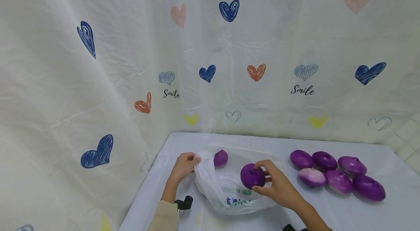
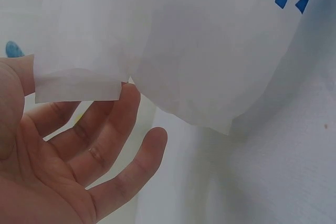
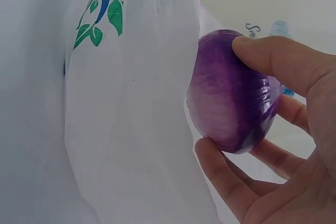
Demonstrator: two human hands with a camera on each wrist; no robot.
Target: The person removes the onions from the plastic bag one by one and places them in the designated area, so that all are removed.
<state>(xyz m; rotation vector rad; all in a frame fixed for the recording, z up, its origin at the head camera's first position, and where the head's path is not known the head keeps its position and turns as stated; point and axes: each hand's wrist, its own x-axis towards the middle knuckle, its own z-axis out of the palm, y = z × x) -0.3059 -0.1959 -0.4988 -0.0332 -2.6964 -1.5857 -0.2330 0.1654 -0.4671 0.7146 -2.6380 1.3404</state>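
Observation:
A white plastic bag [image 1: 210,183] with green and blue print lies on the table, its mouth spread. My left hand [image 1: 184,165] pinches the bag's edge between thumb and fingers; the left wrist view shows the bag's edge [image 2: 79,85] there. Between the thumb and fingers of my right hand [image 1: 279,183] is a purple onion [image 1: 252,176], held over the bag's printed side. In the right wrist view this glossy onion [image 3: 231,93] is right beside the bag's edge. Another onion [image 1: 221,158] shows at the bag's opening, partly covered by the plastic.
Several purple onions [image 1: 339,181] lie grouped in two rows on the white table [image 1: 328,212], right of the bag. One onion [image 1: 311,177] is paler. Behind the table hangs a white curtain [image 1: 262,41] printed with hearts, which also runs along the left side.

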